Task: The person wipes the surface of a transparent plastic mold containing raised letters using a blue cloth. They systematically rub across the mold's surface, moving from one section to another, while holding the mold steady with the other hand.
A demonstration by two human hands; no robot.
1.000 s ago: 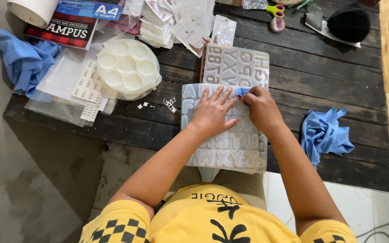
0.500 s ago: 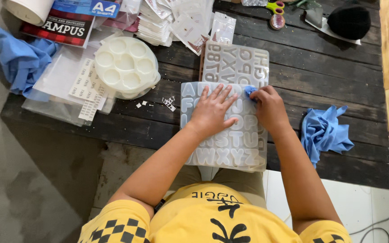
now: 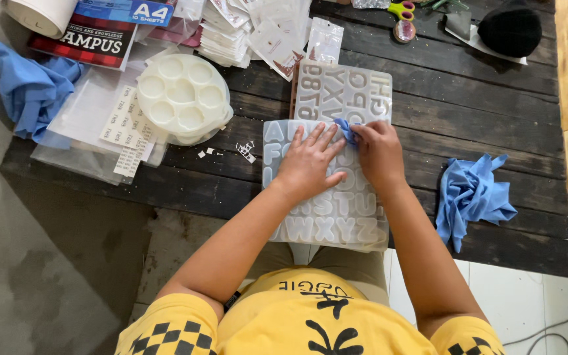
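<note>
The right hand (image 3: 377,148), pinching a blue cloth scrap (image 3: 345,129), is sliding leftward, seemingly wiping the letter mould (image 3: 327,217) beneath the flat left hand (image 3: 309,162).

Head camera, looking straight down from above the person

A single view from the wearer's head, facing down onto the dark wooden counter (image 3: 494,85) at close range; the yellow shirt (image 3: 297,322) fills the lower edge, the grey floor (image 3: 41,263) the lower left.
</note>
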